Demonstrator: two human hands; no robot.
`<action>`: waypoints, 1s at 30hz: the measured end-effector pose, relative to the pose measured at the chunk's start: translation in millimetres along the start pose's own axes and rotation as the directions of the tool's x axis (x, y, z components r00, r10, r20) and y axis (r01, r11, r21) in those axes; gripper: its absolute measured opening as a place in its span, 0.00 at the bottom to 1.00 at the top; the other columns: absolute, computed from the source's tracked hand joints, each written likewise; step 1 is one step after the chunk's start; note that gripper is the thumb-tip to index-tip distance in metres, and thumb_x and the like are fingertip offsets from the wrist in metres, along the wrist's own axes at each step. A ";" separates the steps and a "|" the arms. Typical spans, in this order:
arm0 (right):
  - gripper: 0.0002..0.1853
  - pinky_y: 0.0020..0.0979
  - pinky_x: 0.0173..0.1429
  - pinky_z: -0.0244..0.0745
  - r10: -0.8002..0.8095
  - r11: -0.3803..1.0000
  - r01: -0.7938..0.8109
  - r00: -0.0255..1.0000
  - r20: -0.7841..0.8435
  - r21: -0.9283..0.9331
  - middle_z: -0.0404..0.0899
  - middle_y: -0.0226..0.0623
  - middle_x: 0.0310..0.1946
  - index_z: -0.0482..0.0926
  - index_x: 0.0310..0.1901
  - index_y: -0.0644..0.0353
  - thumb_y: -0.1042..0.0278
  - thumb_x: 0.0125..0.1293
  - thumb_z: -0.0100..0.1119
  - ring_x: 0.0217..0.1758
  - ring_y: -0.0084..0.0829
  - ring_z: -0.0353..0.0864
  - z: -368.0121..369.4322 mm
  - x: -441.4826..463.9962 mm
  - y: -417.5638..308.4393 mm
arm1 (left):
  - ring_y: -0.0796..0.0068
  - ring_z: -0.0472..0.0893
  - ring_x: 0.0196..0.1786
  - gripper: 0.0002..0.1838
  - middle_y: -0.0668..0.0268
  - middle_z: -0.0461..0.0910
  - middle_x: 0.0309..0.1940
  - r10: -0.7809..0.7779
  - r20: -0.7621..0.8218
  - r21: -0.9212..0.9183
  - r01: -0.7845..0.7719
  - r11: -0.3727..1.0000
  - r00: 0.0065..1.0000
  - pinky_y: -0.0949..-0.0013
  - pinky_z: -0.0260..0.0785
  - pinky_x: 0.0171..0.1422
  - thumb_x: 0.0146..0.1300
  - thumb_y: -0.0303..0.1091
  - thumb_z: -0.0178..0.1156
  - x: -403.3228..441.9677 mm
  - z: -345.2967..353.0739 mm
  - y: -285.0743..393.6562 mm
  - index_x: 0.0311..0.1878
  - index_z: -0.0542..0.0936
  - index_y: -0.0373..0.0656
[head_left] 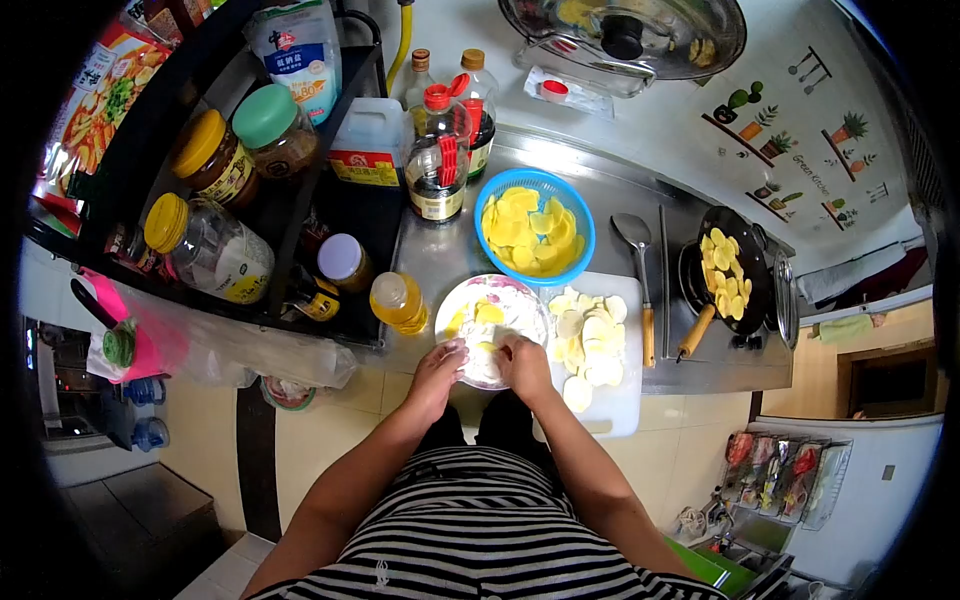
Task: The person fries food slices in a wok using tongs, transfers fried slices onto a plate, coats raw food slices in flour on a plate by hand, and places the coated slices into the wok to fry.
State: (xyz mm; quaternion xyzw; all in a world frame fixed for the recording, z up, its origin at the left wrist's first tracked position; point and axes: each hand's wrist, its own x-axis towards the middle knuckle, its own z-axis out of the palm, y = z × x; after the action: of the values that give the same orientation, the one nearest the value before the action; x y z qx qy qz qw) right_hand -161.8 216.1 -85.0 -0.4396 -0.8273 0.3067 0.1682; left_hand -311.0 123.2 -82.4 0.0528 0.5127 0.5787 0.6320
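A plate [448, 302] of white powder, flour by its look, stands at the counter's front edge with several yellow potato slices [490, 314] in it. My left hand [438, 378] is over the plate's near left rim, fingers curled together; what they hold, if anything, is hidden. From the right, my right hand [525, 367] reaches into the plate with its fingers pinched at a powdered potato slice [487, 346]. Pale, coated slices [595, 335] lie overlapping on a white cutting board [612, 410] just right of the plate. Behind the plate, a blue basket [484, 245] holds more yellow slices.
Slices lie in a black wok [745, 322] on the stove, its wooden handle [697, 330] pointing toward me. A spatula [646, 270] rests beside the board. An oil bottle [398, 303], sauce bottles [437, 165] and a black rack [375, 235] of jars stand at left.
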 end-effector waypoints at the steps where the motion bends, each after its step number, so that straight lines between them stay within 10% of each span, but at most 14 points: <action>1: 0.08 0.39 0.40 0.73 0.021 0.999 -0.019 0.999 0.035 -0.050 0.76 0.49 0.29 0.79 0.33 0.62 0.73 0.49 0.58 0.33 0.48 0.77 -2.5 1.0 -0.7 | 0.82 0.73 0.46 0.17 0.71 0.76 0.45 0.001 0.003 0.005 -0.001 1.000 1.000 0.77 0.63 0.46 0.61 0.34 0.57 -1.0 1.2 1.0 0.53 0.72 0.42; 5: 0.05 0.39 0.40 0.73 -0.324 0.941 0.320 0.946 -0.017 -0.107 0.77 0.45 0.28 0.79 0.28 0.60 0.73 0.46 0.60 0.32 0.45 0.77 11.8 -7.2 1.2 | 0.80 0.75 0.45 0.15 0.69 0.77 0.44 -0.004 -0.020 0.009 0.004 1.000 1.000 0.77 0.65 0.46 0.62 0.32 0.56 -4.3 1.1 1.5 0.52 0.73 0.42; 10: 0.04 0.37 0.40 0.74 -0.319 0.943 0.318 0.948 0.013 -0.100 0.78 0.44 0.27 0.79 0.28 0.61 0.75 0.47 0.59 0.33 0.44 0.78 13.7 -7.3 2.7 | 0.81 0.75 0.45 0.17 0.69 0.76 0.44 0.005 0.007 -0.001 -0.005 1.000 1.000 0.77 0.64 0.46 0.62 0.34 0.57 -4.0 -3.5 -2.8 0.53 0.72 0.42; 13: 0.04 0.36 0.39 0.74 0.158 0.973 -0.177 0.978 0.134 0.146 0.79 0.50 0.29 0.78 0.29 0.64 0.73 0.51 0.59 0.32 0.45 0.80 -7.6 -1.0 -2.3 | 0.81 0.75 0.45 0.16 0.69 0.76 0.44 0.009 -0.004 0.001 -0.009 1.000 1.000 0.76 0.64 0.46 0.62 0.34 0.57 -6.5 -1.9 -1.5 0.52 0.73 0.42; 18: 0.09 0.36 0.39 0.74 0.262 0.955 -0.249 0.963 0.065 -0.161 0.79 0.47 0.28 0.78 0.31 0.64 0.68 0.51 0.62 0.32 0.44 0.80 0.9 13.7 2.4 | 0.79 0.75 0.45 0.17 0.68 0.76 0.44 0.005 -0.005 -0.003 -0.005 1.000 1.000 0.76 0.64 0.47 0.62 0.33 0.57 -6.8 -0.5 -1.7 0.53 0.72 0.41; 24: 0.09 0.36 0.40 0.74 0.220 0.933 -0.253 0.964 0.150 0.257 0.79 0.48 0.30 0.78 0.34 0.65 0.70 0.53 0.61 0.35 0.44 0.80 -38.4 7.9 -15.1 | 0.79 0.75 0.45 0.16 0.68 0.76 0.43 -0.004 -0.031 -0.016 0.003 1.000 1.000 0.75 0.63 0.48 0.62 0.33 0.57 -8.6 -1.8 -3.4 0.52 0.73 0.41; 27: 0.09 0.34 0.41 0.74 0.156 0.985 -0.144 0.978 0.137 -0.093 0.80 0.49 0.31 0.79 0.36 0.66 0.73 0.53 0.60 0.34 0.43 0.80 -33.4 6.0 4.2 | 0.79 0.74 0.46 0.16 0.69 0.76 0.43 -0.011 0.016 -0.042 0.012 0.999 1.000 0.74 0.63 0.48 0.62 0.33 0.57 -6.1 -3.6 -6.4 0.52 0.73 0.41; 30: 0.08 0.33 0.42 0.75 0.075 0.994 -0.074 0.997 -0.004 0.075 0.80 0.50 0.32 0.80 0.36 0.65 0.76 0.53 0.59 0.35 0.43 0.80 -51.0 -4.4 14.8 | 0.79 0.74 0.45 0.15 0.69 0.76 0.43 -0.018 -0.017 -0.015 0.018 1.000 1.000 0.74 0.63 0.48 0.61 0.32 0.57 -10.7 1.2 -3.0 0.51 0.73 0.42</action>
State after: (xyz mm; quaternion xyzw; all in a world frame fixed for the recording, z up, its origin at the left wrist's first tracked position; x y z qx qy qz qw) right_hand -122.2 237.1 -56.2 -0.4646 -0.7976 0.3421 0.1757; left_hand -306.0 114.4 -77.5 0.0385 0.5145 0.5771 0.6331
